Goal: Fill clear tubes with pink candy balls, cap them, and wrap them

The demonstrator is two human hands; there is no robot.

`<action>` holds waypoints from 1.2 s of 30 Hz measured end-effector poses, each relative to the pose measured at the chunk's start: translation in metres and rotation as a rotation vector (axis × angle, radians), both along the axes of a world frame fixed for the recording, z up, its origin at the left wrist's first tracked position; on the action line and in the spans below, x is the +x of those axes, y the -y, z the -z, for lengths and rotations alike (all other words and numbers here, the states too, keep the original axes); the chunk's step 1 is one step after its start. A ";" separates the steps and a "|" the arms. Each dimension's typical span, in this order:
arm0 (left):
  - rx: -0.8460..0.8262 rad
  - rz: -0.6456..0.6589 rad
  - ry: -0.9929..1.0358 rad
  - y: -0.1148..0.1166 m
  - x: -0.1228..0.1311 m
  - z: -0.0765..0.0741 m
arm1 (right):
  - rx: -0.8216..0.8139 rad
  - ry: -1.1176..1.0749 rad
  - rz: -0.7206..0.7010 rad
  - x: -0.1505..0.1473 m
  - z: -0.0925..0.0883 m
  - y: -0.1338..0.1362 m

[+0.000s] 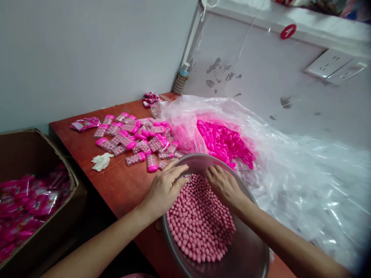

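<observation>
A metal bowl (262,247) holds a heap of small round pink balls (199,231). At the bowl's left rim is my left hand (165,187), its fingers stretched out over the edge and apart, with nothing seen in them. Inside the bowl, by the far wall, my right hand (223,183) is curled with its fingertips down at the edge of the balls; whatever lies under those fingers is hidden. Just beyond the bowl lie several small clear containers (135,158) with pink caps, filled with similar balls.
Bright pink caps (223,143) fill an open plastic bag (185,112) behind the bowl. Clear plastic bags (304,193) spread to the right. A cardboard box (72,181) of pink packets stands left of the red table (101,185). White crumpled material (101,161) lies near its edge.
</observation>
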State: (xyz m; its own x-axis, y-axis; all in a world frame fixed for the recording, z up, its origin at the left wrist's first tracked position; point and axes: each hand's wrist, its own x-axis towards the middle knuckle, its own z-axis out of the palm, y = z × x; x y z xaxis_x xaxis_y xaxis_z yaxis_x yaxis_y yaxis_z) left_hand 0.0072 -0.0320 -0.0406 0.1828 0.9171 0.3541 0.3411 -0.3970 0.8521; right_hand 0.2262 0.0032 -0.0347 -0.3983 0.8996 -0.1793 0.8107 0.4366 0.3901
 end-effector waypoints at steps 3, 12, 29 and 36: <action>0.050 0.006 -0.041 0.001 0.001 0.005 | 0.059 0.039 -0.155 -0.005 0.008 -0.001; 0.057 0.002 -0.041 0.004 0.000 0.008 | -0.111 -0.258 -0.310 -0.020 0.033 -0.019; 0.230 -0.043 -0.039 0.005 0.002 -0.004 | -0.809 -1.581 0.186 -0.033 -0.013 0.012; -0.298 0.250 0.266 -0.003 0.015 -0.024 | -0.696 -1.715 0.204 -0.022 -0.031 0.027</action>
State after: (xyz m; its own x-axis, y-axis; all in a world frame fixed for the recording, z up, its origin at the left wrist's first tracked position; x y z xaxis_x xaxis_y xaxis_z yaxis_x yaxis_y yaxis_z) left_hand 0.0225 -0.0293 -0.0165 0.3496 0.9254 0.1462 0.0209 -0.1637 0.9863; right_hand 0.2045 -0.0236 -0.0035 -0.4288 0.9014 -0.0599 0.1300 -0.0040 -0.9915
